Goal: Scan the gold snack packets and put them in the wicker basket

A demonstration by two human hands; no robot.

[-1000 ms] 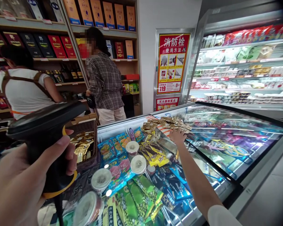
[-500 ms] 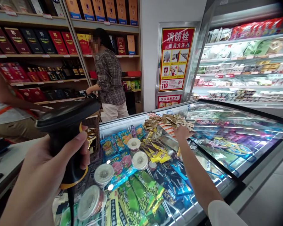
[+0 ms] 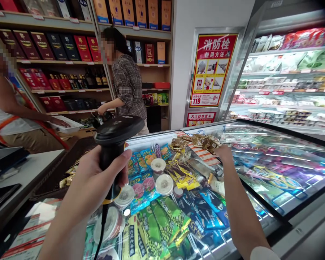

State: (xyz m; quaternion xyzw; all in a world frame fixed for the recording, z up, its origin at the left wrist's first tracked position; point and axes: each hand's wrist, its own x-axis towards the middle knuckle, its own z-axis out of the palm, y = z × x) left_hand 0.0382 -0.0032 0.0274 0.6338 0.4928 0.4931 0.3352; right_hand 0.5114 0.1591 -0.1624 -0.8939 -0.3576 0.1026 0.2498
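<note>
- Overhead on the wall, the red fire-hydrant poster (image 3: 212, 69) reads "消防栓 使用方法" with the number "119" near its lower left; the smaller red sign (image 3: 200, 118) beneath it is partly cut off by the freezer rim, and I cannot read it fully.
- Packets in the chest freezer (image 3: 300, 224) carry print too small and glare-streaked to read; green pea-pattern wrappers (image 3: 157, 231), blue packets (image 3: 141, 164) and 3 round white-lidded tubs (image 3: 164, 184) can be told by colour only.
- Boxes on the wooden shelves (image 3: 70, 62) show gold marks that stay illegible.
- Left hand (image 3: 94, 184): its grip is wrapped tight around the handle of the black barcode scanner (image 3: 116, 144), thumb across the front; the scanner head rises above the fist, held over the freezer's near left part, and its cable hangs down below the hand.
- Right hand (image 3: 224, 152): it reaches far over the open freezer, right at the pile of small gold-brown packets (image 3: 203, 141). Seen from behind, its fingers are hidden, so I cannot tell whether its grip is wide or closed on anything.
- Glass lid (image 3: 276, 162) covers the freezer's right half under heavy reflections.
- Two other people stand at the shelves: one in a plaid shirt (image 3: 128, 86), one in a white top with orange straps (image 3: 5, 119), cut off at the left edge beside a grey counter (image 3: 24, 173).
</note>
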